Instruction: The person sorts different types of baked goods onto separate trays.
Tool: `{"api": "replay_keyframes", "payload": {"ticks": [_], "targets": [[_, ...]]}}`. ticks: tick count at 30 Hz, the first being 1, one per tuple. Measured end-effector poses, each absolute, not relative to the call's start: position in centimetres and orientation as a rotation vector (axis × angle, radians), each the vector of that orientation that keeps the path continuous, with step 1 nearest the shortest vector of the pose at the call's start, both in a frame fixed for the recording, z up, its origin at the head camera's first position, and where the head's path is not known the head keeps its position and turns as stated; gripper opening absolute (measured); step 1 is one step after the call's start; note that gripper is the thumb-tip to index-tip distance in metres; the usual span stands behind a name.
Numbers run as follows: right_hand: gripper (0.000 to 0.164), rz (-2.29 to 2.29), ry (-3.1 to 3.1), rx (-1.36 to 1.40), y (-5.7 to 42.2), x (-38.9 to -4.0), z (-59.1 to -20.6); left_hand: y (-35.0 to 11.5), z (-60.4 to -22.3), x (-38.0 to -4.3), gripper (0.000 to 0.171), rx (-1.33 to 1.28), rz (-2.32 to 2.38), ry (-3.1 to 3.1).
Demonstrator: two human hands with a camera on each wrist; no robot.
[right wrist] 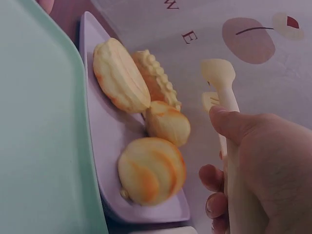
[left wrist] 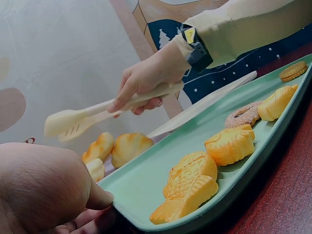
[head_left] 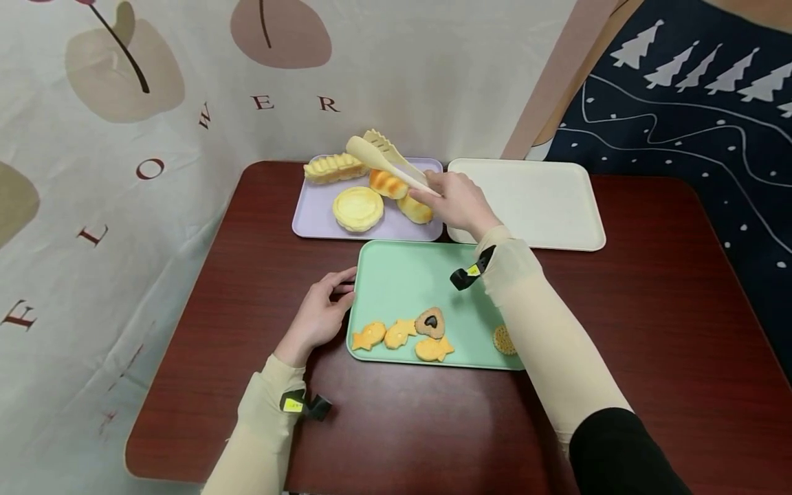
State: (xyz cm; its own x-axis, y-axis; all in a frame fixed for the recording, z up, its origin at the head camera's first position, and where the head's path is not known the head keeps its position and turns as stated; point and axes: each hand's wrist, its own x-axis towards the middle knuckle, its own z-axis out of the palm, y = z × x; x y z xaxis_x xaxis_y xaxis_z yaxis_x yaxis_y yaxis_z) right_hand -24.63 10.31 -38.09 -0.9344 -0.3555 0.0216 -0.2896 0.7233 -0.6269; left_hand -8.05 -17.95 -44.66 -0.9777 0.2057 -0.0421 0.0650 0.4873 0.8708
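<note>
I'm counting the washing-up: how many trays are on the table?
3: purple tray back left, white tray back right, green tray in front. No others show.

Left hand point(head_left: 322, 311): 8 o'clock in your view, fingers extended
Right hand point(head_left: 460, 201): 2 o'clock, fingers curled
Right arm point(head_left: 557, 344): from 4 o'clock

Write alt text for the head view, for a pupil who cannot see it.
A person's right hand holds tongs over four breads on a purple tray; the left hand touches the left edge of a green tray of five biscuits. A white tray lies right of the purple one, all on a brown table.
</note>
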Motion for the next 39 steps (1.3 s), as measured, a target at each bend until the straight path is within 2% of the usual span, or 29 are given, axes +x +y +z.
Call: {"api": "replay_keyframes", "payload": {"ticks": [3,5,12,16,27,33,39], "targets": [[0.073,-0.935,2.840,-0.530,11.5,-23.9,-37.5,-18.0,-44.7,-8.0,0.045,0.239,1.499,2.589],[0.078,-0.900,2.867,-0.545,12.5,-23.1,-37.1,-18.0,-44.7,-8.1,0.045,0.239,1.497,2.590],[0.060,-0.855,3.007,-0.619,15.8,-20.5,-35.7,-18.1,-44.6,-8.0,0.046,0.229,1.499,2.580],[0.068,-0.816,3.042,-0.592,17.4,-19.4,-35.2,-18.1,-44.6,-8.0,0.045,0.226,1.500,2.581],[0.055,-0.695,3.149,-0.751,21.8,-14.0,-35.7,-17.8,-44.6,-7.9,0.045,0.234,1.514,2.567],[0.057,-0.683,3.131,-0.792,23.8,-10.4,-35.7,-17.9,-44.5,-7.9,0.045,0.230,1.517,2.570],[0.053,-0.614,3.035,-0.818,25.1,-7.2,-36.5,-18.0,-44.5,-7.9,0.045,0.230,1.496,2.588]]}}
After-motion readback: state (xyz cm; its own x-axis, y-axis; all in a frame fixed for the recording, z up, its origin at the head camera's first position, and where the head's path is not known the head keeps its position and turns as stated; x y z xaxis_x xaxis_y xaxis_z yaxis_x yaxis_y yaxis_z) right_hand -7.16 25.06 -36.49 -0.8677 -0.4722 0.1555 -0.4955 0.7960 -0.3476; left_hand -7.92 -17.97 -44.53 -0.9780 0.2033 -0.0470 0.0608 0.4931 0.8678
